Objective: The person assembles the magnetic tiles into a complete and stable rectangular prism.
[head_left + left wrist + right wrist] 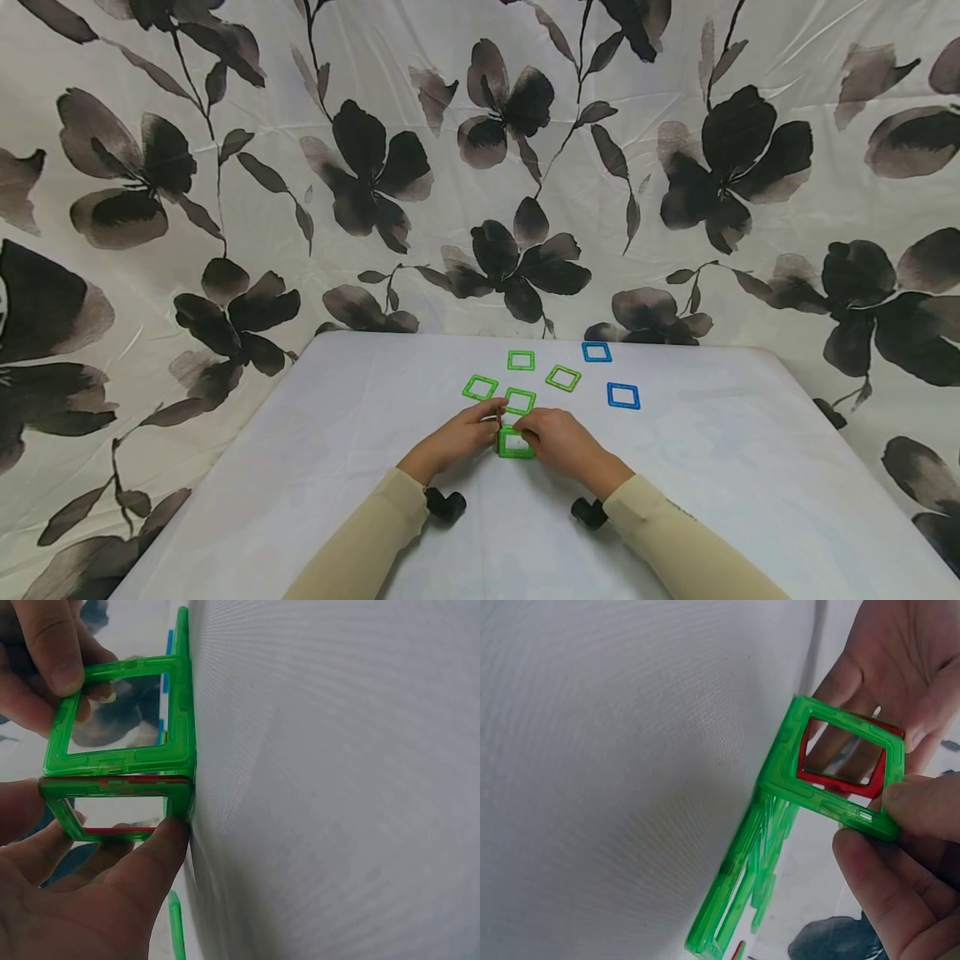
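Right hand [907, 892] first, right-wrist view: my thumb and fingers pinch the upper corner of an upright green tile [829, 802]. Behind it, seen through its opening, a red tile [836, 782]. My left hand [907, 667] shows past that, on the far side.

Left-wrist view: my left hand grips the side panel [112, 787], thumb near its top, one finger down low by the cloth. Panel reads green with red along its edges; can't tell how the layers sit. It meets the green tile along an upright seam.

Head view: both hands close together over the worktop [712, 450], the green tile standing between them. Four loose green tiles [521, 368] lie beyond, one just past my fingers; two blue tiles [623, 405] farther off to the right.

Handling, my guess: thin plastic, light, stiff, smooth enough to slip a bit. Not very fragile, but the seam could pop if twisted. Best hold is a pinch on the frame, at corners or outer edges.
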`<state>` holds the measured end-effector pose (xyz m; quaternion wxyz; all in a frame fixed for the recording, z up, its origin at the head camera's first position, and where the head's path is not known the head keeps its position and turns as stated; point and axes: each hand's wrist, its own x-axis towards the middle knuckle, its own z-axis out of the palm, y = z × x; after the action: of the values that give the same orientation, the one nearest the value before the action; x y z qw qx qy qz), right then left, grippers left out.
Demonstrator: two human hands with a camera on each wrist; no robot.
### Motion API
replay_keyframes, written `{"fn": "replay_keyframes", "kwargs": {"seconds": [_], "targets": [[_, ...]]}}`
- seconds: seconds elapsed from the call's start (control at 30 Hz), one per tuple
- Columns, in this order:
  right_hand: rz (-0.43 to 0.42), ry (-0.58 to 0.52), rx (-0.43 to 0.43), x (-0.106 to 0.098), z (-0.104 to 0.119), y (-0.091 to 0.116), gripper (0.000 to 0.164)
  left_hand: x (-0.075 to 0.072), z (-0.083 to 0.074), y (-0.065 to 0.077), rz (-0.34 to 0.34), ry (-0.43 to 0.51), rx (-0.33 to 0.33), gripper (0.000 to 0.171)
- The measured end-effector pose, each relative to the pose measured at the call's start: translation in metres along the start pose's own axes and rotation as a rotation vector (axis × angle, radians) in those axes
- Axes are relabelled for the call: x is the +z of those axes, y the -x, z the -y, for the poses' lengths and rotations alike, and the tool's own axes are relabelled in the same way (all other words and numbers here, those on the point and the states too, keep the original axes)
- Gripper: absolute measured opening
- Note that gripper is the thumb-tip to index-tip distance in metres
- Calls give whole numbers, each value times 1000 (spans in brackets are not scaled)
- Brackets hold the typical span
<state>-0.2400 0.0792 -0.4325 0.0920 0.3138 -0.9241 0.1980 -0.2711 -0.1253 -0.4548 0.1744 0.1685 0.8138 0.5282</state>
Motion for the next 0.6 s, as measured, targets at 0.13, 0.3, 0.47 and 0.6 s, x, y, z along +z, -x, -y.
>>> {"fn": "replay_keyframes", "kwargs": {"seconds": [0.13,0.3,0.47,0.6], "targets": [[13,-5,6,-1,0,1,18,1,-2,2,3,14,-8,50],[23,-7,-7,-2,-2,1,18,1,-3,3,2,23,-6,50],[12,-10,-26,-4,-6,1,17,1,-2,3,1,19,-3,50],[3,16,-32,-5,-11,2,15,1,0,1,4,9,0,50]]}}
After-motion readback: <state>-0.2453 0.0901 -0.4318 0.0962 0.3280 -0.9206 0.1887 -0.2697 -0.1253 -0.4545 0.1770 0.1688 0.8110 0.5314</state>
